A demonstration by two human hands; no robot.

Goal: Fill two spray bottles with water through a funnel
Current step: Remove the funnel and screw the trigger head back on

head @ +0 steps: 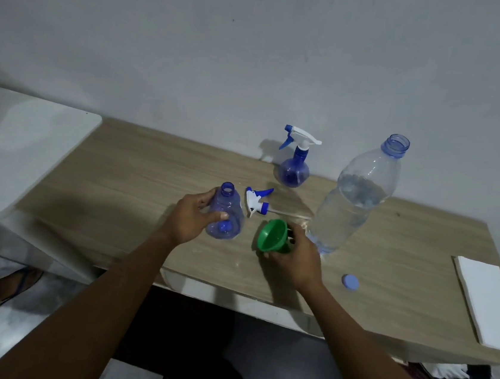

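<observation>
On the wooden table (126, 172), near its front edge, we hold the uncapped spray bottle (231, 200) in our left hand (191, 218), fingers and thumb curled round its round belly, its bare neck pointing up and away from us. Our right hand (295, 258) grips the green funnel (269, 234) just beside it, the wide mouth turned toward the bottle and the spout hidden behind our fingers. The removed spray head (256, 201) lies between the two. The second spray bottle (294, 168) stands further back with its head on.

We judge the empty bottle light and thin-walled, so it may tip easily. A hold low on the belly seems best, leaving the neck free. The funnel looks stiff and light, and taking it by the rim would keep the spout clear to enter the neck. The big water bottle (356, 198) stands open to the right with its cap (350, 282) lying nearby. It is partly full, likely heavy and soft-sided. We would grip it mid-body and squeeze gently, or water may surge out.
</observation>
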